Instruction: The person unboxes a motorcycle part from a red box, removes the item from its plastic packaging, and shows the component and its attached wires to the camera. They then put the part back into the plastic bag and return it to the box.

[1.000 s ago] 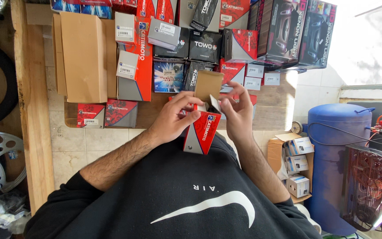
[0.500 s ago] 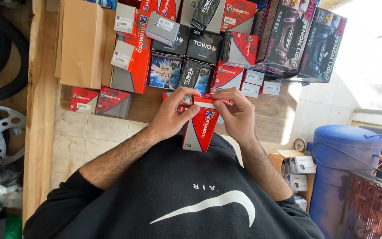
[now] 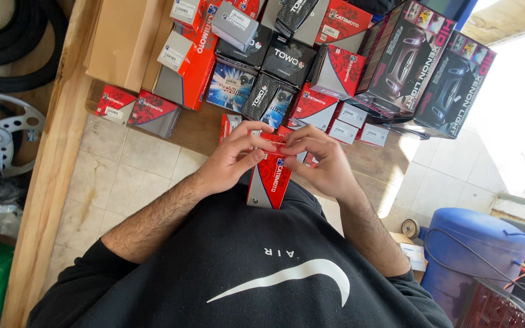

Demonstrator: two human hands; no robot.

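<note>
Head view: the camera looks straight down over a black sweatshirt (image 3: 256, 267) toward a wooden bench top. Both hands meet at the centre of the frame on one small red-and-grey carton (image 3: 270, 177), which stands upright against the person's chest with its lower end pressed into the sweatshirt.

The left hand (image 3: 233, 159) comes in from 8 o'clock, its forearm bare, and wraps the carton's upper left side, with the fingertips curled over the top flap. The right hand (image 3: 323, 159) comes in from 4 o'clock and closes on the upper right side, its fingers (image 3: 299, 135) bent down onto the same flap. The two hands touch each other above the carton, both clamped on it.

At 12 o'clock from the hands lies a crowd of boxed parts (image 3: 287, 67), red, grey and black, packed edge to edge on the bench. At 1 o'clock two larger dark boxes (image 3: 426, 67) with car pictures lean together. At 11 o'clock a plain brown cardboard box (image 3: 123, 42) lies flat, with two small red cartons (image 3: 138, 109) just below it.

At 9 o'clock, beyond the bench's wooden edge (image 3: 56, 182), a metal wheel part (image 3: 1, 133) rests on the floor beside black tyres (image 3: 13, 48). At 4 o'clock stands a blue drum (image 3: 475, 255) on pale tiles.
</note>
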